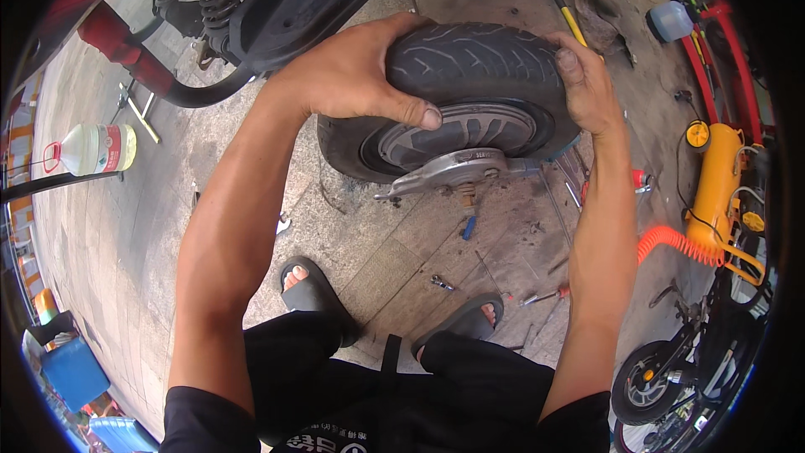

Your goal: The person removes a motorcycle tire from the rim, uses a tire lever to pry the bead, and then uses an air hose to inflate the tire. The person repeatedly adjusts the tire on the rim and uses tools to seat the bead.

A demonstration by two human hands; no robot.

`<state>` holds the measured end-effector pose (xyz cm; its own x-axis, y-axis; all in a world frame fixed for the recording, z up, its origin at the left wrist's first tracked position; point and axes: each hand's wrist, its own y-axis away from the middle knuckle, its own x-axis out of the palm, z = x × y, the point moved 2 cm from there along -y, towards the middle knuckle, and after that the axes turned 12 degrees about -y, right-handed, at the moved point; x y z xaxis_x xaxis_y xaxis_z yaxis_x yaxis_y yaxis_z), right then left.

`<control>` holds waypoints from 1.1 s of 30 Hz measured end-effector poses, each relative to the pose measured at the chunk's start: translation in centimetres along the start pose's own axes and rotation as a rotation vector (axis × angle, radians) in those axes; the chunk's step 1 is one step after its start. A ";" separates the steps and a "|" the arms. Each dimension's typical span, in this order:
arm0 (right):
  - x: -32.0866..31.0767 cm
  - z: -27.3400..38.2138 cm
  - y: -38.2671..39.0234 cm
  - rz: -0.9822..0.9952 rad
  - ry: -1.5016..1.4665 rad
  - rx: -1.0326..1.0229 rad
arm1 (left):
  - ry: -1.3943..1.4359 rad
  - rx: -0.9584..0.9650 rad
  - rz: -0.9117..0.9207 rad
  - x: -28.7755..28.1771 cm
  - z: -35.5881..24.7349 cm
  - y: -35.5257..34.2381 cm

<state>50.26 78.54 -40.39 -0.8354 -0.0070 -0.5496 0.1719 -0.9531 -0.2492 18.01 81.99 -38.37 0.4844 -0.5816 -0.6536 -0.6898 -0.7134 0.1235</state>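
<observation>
The left hand and the right hand hold the wheel from its two sides, in front of the sandals, with the fingers wide around the tyre, probably because a thing so bulky needs balanced support.

Clear plastic jug with red handle, containing pale yellow liquid, is noted at far left; blue container is at lower left; orange cylindrical tank is at right, coiled orange hose beside its lower end; pale translucent bottle sits near red metal frame; small black-tyred wheel is at lower right.
</observation>
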 end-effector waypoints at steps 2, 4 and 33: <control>-0.9 -1.0 0.5 -0.015 0.006 0.034 | -0.069 -0.040 0.035 -0.1 0.6 0.7; -1.7 -2.1 0.9 -0.012 -0.015 0.082 | -0.088 -0.069 0.014 0.2 1.1 1.1; -4.8 0.1 1.6 -0.087 0.096 -0.184 | 0.225 0.095 0.095 3.6 -0.3 -0.9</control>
<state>54.51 77.00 -38.05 -0.7990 0.1103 -0.5911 0.2009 -0.8776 -0.4353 20.53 80.38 -40.62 0.5151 -0.7243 -0.4583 -0.7803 -0.6175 0.0990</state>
